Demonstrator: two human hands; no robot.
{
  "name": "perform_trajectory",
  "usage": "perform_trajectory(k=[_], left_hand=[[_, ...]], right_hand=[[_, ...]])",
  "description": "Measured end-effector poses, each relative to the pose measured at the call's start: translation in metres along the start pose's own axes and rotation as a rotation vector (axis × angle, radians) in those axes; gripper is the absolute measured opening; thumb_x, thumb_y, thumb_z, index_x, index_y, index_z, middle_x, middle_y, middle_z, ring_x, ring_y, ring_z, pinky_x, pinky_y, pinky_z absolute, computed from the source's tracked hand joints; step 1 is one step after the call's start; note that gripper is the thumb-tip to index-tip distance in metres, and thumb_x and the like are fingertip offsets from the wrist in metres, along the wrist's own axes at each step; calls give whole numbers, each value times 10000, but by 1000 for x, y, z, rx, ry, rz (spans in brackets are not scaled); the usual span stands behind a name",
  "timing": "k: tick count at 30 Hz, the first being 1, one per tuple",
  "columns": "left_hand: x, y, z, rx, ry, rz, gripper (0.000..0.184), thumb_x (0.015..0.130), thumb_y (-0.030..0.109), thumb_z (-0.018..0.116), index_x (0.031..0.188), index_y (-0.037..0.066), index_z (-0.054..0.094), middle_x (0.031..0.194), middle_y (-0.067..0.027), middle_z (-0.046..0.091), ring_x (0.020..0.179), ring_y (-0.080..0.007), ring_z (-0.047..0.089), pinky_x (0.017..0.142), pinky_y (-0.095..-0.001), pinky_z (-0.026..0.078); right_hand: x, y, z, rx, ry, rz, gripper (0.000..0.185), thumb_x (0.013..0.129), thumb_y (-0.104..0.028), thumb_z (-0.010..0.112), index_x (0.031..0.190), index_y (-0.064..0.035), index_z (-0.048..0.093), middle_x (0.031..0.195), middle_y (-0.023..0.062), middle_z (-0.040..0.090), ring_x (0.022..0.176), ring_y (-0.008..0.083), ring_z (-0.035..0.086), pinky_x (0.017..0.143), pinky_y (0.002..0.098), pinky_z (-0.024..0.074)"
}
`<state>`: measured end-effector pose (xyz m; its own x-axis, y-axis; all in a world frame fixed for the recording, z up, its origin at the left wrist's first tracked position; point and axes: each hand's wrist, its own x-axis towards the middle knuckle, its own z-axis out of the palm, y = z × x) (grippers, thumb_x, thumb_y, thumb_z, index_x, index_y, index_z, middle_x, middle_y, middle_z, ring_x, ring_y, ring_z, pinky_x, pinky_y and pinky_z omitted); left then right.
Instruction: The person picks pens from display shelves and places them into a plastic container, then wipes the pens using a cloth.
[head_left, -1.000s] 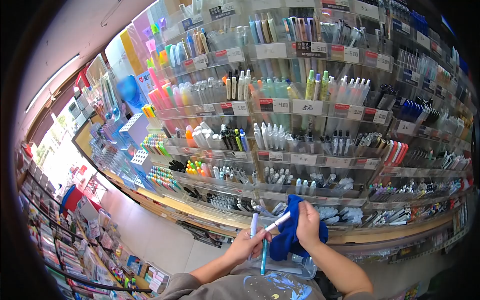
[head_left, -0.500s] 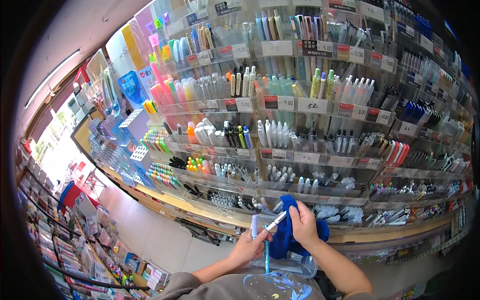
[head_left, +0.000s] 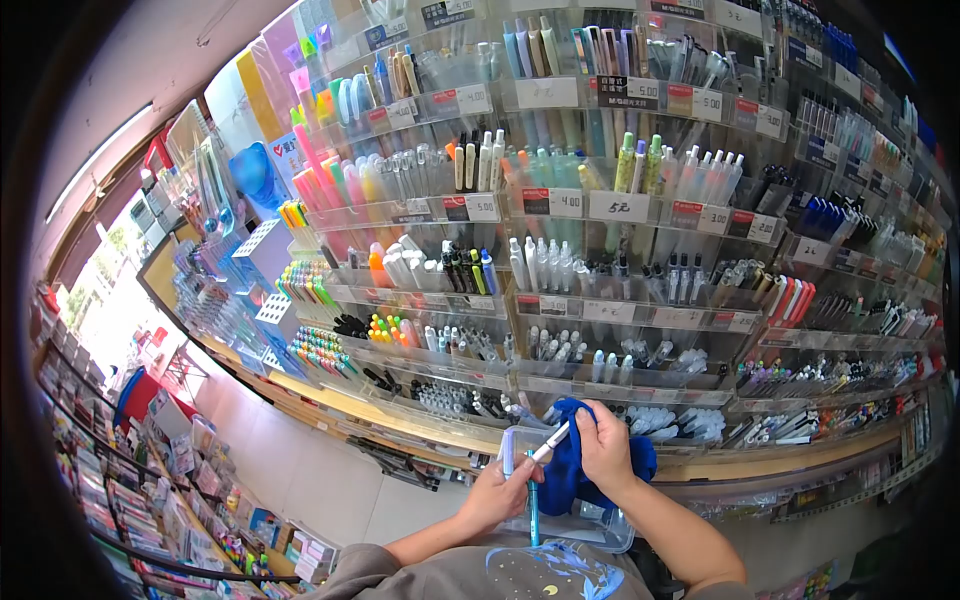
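Note:
My left hand (head_left: 497,496) is closed around a few pens: a white pen (head_left: 547,446) slanting up to the right, a lavender pen (head_left: 508,452) standing nearly upright, and a teal pen (head_left: 534,512) pointing down. My right hand (head_left: 606,452) pinches a blue cloth (head_left: 568,474) against the upper end of the white pen, so that tip is hidden. The rest of the cloth hangs below and behind the right hand. Beneath both hands is a clear plastic container (head_left: 622,536), partly covered by the cloth and hands.
A tiered clear pen rack (head_left: 610,312) full of pens and price cards rises in front, above a wooden ledge (head_left: 690,470). Low shelves of stationery (head_left: 180,500) stand at the left. Tiled floor (head_left: 330,465) runs between, towards a bright doorway.
The view has shifted slightly. Both hands keep nearly the same pose, and the cloth's upper edge has folded a little lower around the white pen's end.

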<state>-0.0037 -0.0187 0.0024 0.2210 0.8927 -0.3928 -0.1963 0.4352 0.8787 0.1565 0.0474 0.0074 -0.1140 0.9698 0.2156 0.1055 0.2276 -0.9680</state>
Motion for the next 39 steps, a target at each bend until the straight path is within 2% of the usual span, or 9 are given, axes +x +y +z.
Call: perform_trajectory(k=[8,12,15,19,22,29,34,38,39], left_hand=[[1,-1,0,-5,21,22,252,931,251,407,823,39,493,449,52,291,357,-42,257,354,-208,225],[-1,1,-2,-14,-16,-4,258,935,237,396,844,15,492,472,45,290,377,-42,247,371,-200,243],[-7,7,-3,-38,-60,17,259,936,239,390,855,12,484,479,43,292,382,-42,246,371,-201,239],[-10,12,-1,-115,-32,55,268,938,249,380,861,11,477,491,45,297,397,-40,253,372,-199,229],[-5,8,4,-125,-21,42,283,939,264,379,860,11,479,496,46,296,405,-44,259,376,-198,226],[5,-4,11,-131,-13,-22,310,934,310,387,813,41,485,468,57,280,368,-53,237,357,-210,218],[6,-2,2,133,40,143,306,933,287,395,868,21,531,475,16,404,393,-65,377,381,-204,309],[4,20,-7,363,173,390,332,936,279,390,965,5,575,481,0,468,416,-50,437,399,-185,337],[3,22,-9,381,210,444,335,936,279,390,974,4,577,482,2,467,415,-48,433,400,-183,335]], right_hand=[[-2,2,17,-18,136,-206,198,864,-176,524,923,5,577,657,77,569,593,101,517,543,258,414],[0,1,3,-8,83,-37,200,880,-162,497,889,26,563,707,67,553,609,80,468,562,246,403],[8,20,1,179,317,-40,214,902,-160,461,891,33,554,708,27,540,634,58,439,586,216,386],[4,17,3,483,178,85,202,915,-154,446,954,5,565,802,-23,559,697,39,464,631,185,385],[2,7,2,687,-161,328,195,900,-119,471,1033,-18,570,879,-7,591,755,34,510,668,181,414],[-3,4,-3,499,-559,410,137,850,-120,561,944,-21,562,822,9,570,758,64,514,667,215,429],[-5,21,6,313,-483,61,158,857,-117,544,979,-18,553,841,4,559,776,78,500,687,220,421],[-3,1,1,643,-374,338,206,904,-176,459,1029,-21,511,853,-8,558,771,85,505,724,243,417],[-4,8,4,512,-429,238,217,904,-183,458,1035,-18,507,850,-1,561,766,98,513,717,255,422]])
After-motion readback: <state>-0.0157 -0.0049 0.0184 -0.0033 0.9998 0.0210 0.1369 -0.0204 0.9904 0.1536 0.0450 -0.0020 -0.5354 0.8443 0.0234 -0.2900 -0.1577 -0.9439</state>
